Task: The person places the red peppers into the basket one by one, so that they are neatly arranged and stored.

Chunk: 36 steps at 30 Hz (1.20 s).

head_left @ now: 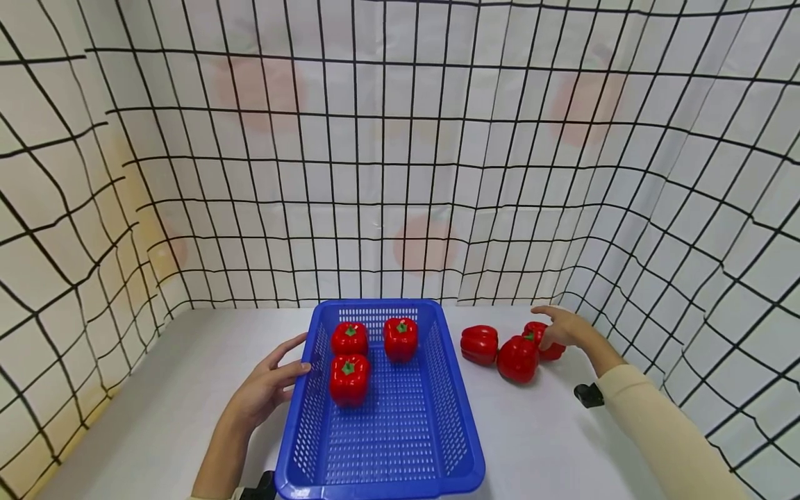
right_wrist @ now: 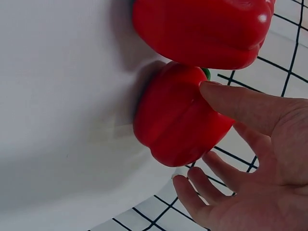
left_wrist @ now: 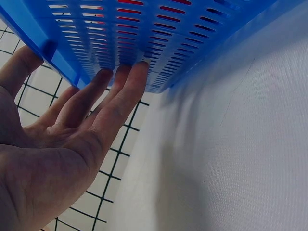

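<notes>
Blue perforated plastic basket (head_left: 381, 489) near the middle, red bell peppers (head_left: 349, 383) split between it and the white tabletop (head_left: 531, 444).
Along its left side, the left hand (head_left: 265, 389) touches it with fingers extended, gripping nothing; three peppers sit inside, two at left, one at far right. Right of the basket lie three more: the round middle pepper (head_left: 517, 361), nearest, partly blocks the rightmost pepper (head_left: 553, 353), and the left pepper (head_left: 479, 345) lies sideways. Fingers spread, the right hand (head_left: 565, 330) also covers part of the rightmost one; whether its thumb touches, I cannot tell. Farthest, black wire grid (head_left: 382, 164) surrounds the tabletop.
</notes>
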Available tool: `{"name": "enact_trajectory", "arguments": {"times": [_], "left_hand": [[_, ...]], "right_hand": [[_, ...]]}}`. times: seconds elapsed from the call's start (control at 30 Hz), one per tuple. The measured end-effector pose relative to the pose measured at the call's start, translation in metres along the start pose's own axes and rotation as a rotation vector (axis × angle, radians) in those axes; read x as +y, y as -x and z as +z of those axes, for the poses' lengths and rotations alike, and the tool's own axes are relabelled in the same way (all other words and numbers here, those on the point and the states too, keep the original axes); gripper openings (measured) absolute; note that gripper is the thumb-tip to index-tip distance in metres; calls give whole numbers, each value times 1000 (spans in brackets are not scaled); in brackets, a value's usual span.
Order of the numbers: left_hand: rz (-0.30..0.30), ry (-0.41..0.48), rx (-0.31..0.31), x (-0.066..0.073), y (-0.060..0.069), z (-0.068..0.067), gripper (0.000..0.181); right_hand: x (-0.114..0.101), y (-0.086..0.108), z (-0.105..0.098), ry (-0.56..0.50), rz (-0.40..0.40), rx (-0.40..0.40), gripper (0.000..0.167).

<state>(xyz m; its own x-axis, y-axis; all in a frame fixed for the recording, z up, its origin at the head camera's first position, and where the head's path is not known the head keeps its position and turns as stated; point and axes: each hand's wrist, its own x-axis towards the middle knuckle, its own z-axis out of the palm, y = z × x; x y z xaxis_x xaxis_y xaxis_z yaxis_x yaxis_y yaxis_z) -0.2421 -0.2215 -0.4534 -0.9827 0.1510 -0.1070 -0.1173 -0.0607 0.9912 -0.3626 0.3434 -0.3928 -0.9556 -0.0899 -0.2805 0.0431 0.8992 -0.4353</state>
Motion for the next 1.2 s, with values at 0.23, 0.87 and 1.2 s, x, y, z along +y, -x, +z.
{"name": "enact_trajectory", "arguments": {"times": [0.23,0.87,1.2], "left_hand": [[7,0,1,-1,0,1,72],[7,-13,25,-4,0,2,75],[19,-21,20,-4,-1,1,75]], "right_hand": [[4,-9,2,-3,18,-39,84],[9,-10,3,-28,22,-40,74],[10,-6,0,10,21,23,74]]}}
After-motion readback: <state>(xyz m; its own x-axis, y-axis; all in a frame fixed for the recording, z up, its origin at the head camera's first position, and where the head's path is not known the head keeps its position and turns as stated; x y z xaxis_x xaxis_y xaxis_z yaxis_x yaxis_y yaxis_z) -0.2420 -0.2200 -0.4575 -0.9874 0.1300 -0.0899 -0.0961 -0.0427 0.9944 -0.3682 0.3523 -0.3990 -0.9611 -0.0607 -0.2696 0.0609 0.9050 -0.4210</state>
